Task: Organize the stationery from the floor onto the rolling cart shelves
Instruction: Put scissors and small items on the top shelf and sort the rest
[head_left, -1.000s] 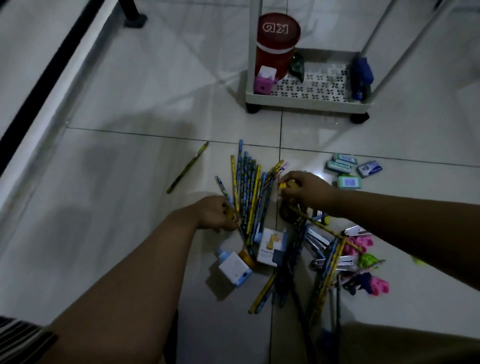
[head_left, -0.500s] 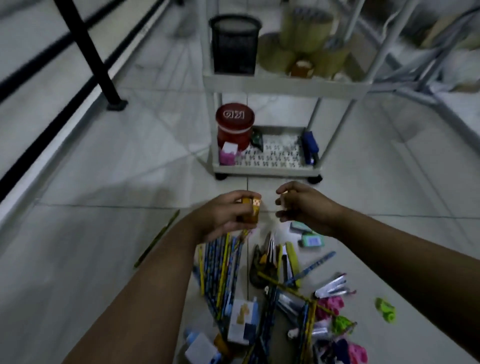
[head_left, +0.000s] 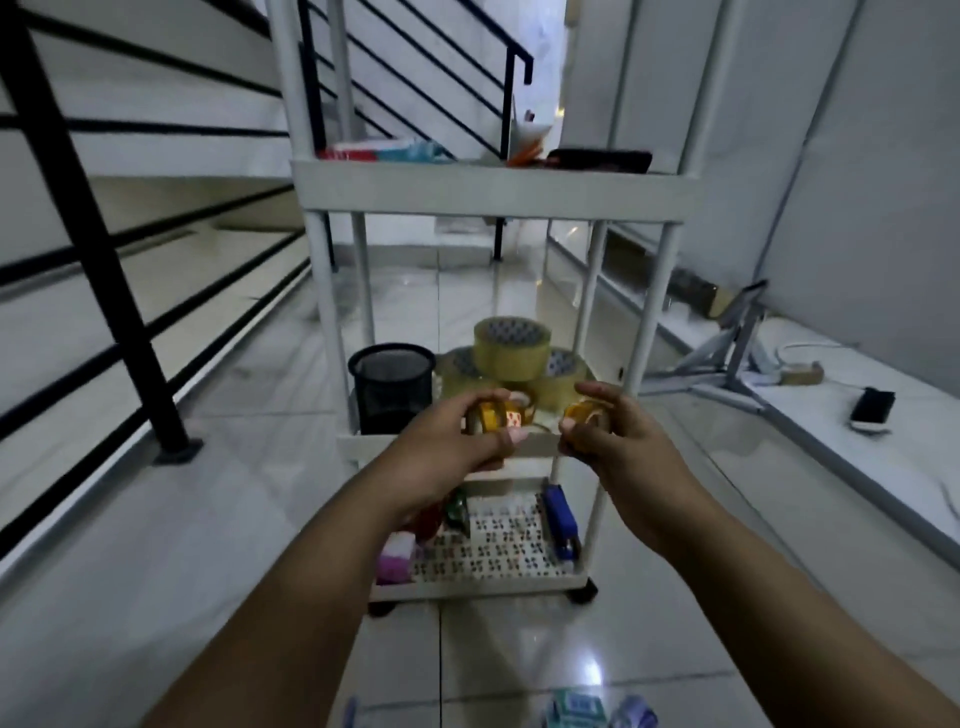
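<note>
Two small rolls of yellow tape are being held out at the front edge of the rolling cart's (head_left: 498, 189) middle shelf (head_left: 363, 446): one small roll (head_left: 488, 415) is being gripped between the curled fingers and thumb of the left hand (head_left: 457, 441), and another small roll (head_left: 587, 413) is being pinched in the same way by the right hand (head_left: 613, 441). Neither roll is yet being set down. A good part of the job is judged to be done already: a black mesh cup (head_left: 392, 387) and a stack of big clear tape rolls (head_left: 511, 348) are being kept on the middle shelf, a blue stapler (head_left: 561, 522) and a pink box (head_left: 396, 558) are lying on the bottom shelf (head_left: 483, 584), and some flat packs, too blurred to name, are showing on the top shelf. More is being left for later, since a few small packets (head_left: 576, 709) are being glimpsed on the floor (head_left: 156, 519) at the lower edge of the view; how much else is lying there cannot be told.
</note>
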